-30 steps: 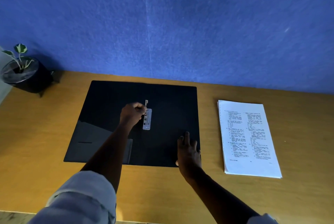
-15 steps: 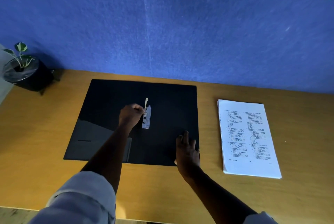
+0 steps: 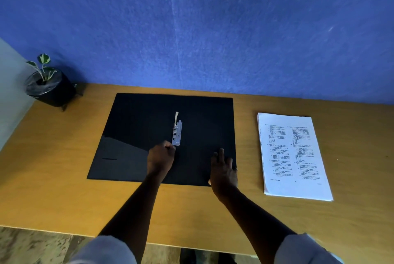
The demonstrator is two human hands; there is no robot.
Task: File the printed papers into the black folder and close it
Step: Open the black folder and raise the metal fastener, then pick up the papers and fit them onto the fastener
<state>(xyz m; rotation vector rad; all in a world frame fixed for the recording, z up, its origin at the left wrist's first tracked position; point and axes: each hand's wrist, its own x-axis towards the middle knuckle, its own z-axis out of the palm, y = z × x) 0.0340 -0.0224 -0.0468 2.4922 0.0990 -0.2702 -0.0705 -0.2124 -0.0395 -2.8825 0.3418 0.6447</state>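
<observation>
Print on the papers [image 3: 292,152] too small to read; left hand [image 3: 161,157] curled, fingertips tucked under, so contact with the metal clip [image 3: 177,133] can't be confirmed; clip detail too fine to resolve; right hand [image 3: 223,170] covers the folder's [image 3: 136,127] near right corner; both sleeves cut off by the bottom edge; plant pot [image 3: 50,91] interior too dark to make out.

Matt black folder [image 3: 138,135] (shiny metal clip [image 3: 177,133]); wood table [image 3: 53,189].
</observation>
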